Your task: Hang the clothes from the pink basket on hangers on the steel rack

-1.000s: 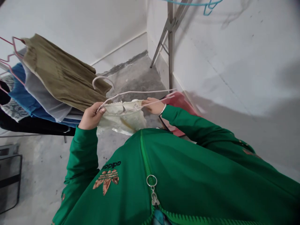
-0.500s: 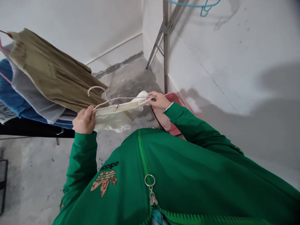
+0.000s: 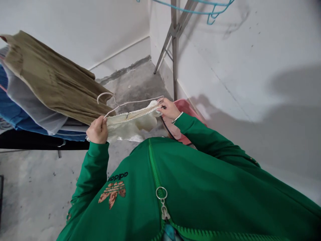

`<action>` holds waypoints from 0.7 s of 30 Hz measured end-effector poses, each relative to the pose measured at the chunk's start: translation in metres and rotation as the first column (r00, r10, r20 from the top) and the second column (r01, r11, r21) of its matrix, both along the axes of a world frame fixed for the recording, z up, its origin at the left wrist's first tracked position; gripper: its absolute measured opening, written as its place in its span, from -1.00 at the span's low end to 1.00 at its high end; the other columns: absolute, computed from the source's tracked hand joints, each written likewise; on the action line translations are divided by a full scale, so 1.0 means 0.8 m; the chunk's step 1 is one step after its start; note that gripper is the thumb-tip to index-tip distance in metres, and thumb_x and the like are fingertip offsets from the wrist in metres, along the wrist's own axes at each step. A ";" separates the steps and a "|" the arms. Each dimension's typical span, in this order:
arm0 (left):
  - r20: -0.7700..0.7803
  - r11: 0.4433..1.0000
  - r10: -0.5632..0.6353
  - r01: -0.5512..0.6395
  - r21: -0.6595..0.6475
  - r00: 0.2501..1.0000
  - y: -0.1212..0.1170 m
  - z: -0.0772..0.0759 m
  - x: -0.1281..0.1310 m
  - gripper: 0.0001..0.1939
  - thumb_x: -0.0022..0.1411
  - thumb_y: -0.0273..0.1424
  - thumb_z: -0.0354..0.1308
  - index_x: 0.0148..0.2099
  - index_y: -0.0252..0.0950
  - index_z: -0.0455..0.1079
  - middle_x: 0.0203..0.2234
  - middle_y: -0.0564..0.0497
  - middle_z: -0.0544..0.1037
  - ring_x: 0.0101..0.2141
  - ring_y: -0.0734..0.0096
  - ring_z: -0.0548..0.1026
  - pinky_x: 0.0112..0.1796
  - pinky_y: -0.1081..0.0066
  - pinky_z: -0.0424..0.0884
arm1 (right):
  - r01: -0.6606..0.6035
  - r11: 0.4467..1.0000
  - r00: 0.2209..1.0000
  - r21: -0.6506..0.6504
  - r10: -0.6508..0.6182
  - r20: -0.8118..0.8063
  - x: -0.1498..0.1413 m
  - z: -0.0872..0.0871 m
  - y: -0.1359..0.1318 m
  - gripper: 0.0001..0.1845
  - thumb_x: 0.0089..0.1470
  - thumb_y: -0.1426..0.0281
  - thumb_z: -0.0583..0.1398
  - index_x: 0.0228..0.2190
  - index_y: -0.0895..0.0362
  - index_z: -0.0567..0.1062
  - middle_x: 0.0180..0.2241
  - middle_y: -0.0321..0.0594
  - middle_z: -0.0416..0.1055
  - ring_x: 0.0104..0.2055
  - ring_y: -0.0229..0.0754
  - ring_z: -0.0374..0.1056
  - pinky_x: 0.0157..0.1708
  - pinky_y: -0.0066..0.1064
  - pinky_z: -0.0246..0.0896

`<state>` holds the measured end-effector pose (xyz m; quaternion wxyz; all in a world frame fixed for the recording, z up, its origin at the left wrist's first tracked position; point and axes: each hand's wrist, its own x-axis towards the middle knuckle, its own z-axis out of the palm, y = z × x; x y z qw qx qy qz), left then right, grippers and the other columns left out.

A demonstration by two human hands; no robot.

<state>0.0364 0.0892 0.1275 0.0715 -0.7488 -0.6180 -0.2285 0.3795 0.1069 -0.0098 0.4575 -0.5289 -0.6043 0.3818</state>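
A pale clothes hanger (image 3: 136,101) stretches between my two hands, its hook pointing away from me to the left. Below it hangs a cream-white garment (image 3: 125,129) with a scalloped edge; its exact kind cannot be made out. My left hand (image 3: 97,130) is closed on the hanger's left end together with the garment's edge. At the other end my right hand (image 3: 169,108) pinches the garment's edge and the hanger's tip between thumb and fingers. The garment sags in the middle over the floor.
An olive shirt (image 3: 55,73), a grey garment (image 3: 32,100) and blue clothing hang at the left. Behind my right hand stands a pink basin (image 3: 188,108). Metal rack legs (image 3: 175,60) rise near the corner, with a blue wire hanger (image 3: 195,11) above. White walls enclose the concrete floor (image 3: 37,187).
My left hand has moved slightly right, closer to my right hand. At the right, the hanger's end now sits higher and apart from the garment's edge.
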 end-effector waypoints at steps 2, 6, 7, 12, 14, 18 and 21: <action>-0.039 1.000 -0.007 0.007 0.005 0.999 -0.002 -0.001 0.003 -0.59 0.36 -0.16 -0.09 -0.17 -0.29 0.50 -0.40 -0.10 0.54 -0.33 0.31 0.46 -0.32 0.41 0.25 | 0.021 1.000 1.000 -0.019 -0.021 -0.005 0.003 -0.002 0.001 -0.53 -0.11 0.28 0.24 -0.12 0.16 0.37 -0.32 -0.23 0.50 -0.27 -0.15 0.42 -0.19 -0.31 0.31; -0.101 0.997 0.080 -0.078 0.022 0.992 -0.004 -0.006 0.005 -0.59 0.34 -0.13 -0.07 -0.24 -0.30 0.49 -0.48 -0.10 0.46 -0.41 0.30 0.40 -0.40 0.40 0.16 | 0.057 0.998 0.998 -0.023 -0.057 0.007 0.004 -0.002 0.003 -0.51 -0.15 0.33 0.27 -0.12 0.14 0.37 -0.32 -0.23 0.52 -0.20 -0.09 0.45 -0.07 -0.21 0.30; -0.102 0.994 0.105 -0.102 0.028 0.989 -0.004 -0.008 0.005 -0.60 0.33 -0.13 -0.05 -0.26 -0.30 0.49 -0.48 -0.10 0.45 -0.42 0.31 0.39 -0.41 0.40 0.15 | 0.062 0.998 0.998 -0.017 -0.062 0.018 0.002 -0.002 0.003 -0.52 -0.16 0.34 0.27 -0.13 0.15 0.37 -0.32 -0.21 0.52 -0.20 -0.09 0.45 -0.06 -0.20 0.29; -0.015 0.990 0.136 -0.136 0.039 0.991 0.001 -0.017 0.004 -0.65 0.33 -0.20 -0.04 -0.27 -0.30 0.48 -0.46 -0.09 0.47 -0.41 0.33 0.39 -0.40 0.41 0.16 | 0.038 0.999 0.994 0.028 -0.041 0.104 -0.006 -0.006 0.005 -0.66 -0.13 0.33 0.25 -0.25 0.15 0.41 -0.31 -0.17 0.53 -0.17 -0.07 0.44 -0.04 -0.19 0.28; 0.016 0.992 0.123 -0.123 0.009 0.992 0.002 -0.019 0.002 -0.67 0.32 -0.22 -0.03 -0.26 -0.30 0.48 -0.46 -0.08 0.48 -0.40 0.33 0.40 -0.38 0.42 0.18 | 0.023 0.999 0.993 0.042 -0.028 0.115 -0.006 -0.008 0.006 -0.71 -0.12 0.32 0.25 -0.29 0.14 0.40 -0.26 -0.15 0.53 -0.17 -0.07 0.44 -0.06 -0.20 0.28; -0.009 0.994 0.107 -0.107 -0.011 0.994 0.002 -0.019 -0.001 -0.66 0.32 -0.19 -0.02 -0.25 -0.31 0.48 -0.45 -0.10 0.48 -0.39 0.31 0.41 -0.38 0.40 0.17 | 0.027 1.000 0.997 0.012 -0.028 0.074 -0.005 -0.006 0.010 -0.71 -0.11 0.33 0.24 -0.28 0.14 0.38 -0.27 -0.17 0.54 -0.23 -0.11 0.46 -0.10 -0.24 0.30; -0.066 0.991 0.131 -0.130 0.016 0.989 0.000 -0.021 -0.004 -0.61 0.33 -0.16 -0.05 -0.27 -0.31 0.48 -0.47 -0.11 0.45 -0.42 0.29 0.37 -0.41 0.38 0.11 | 0.052 0.999 0.994 -0.013 -0.050 0.096 -0.005 -0.001 0.013 -0.68 -0.12 0.32 0.25 -0.26 0.14 0.38 -0.38 -0.24 0.54 -0.23 -0.10 0.45 -0.09 -0.22 0.28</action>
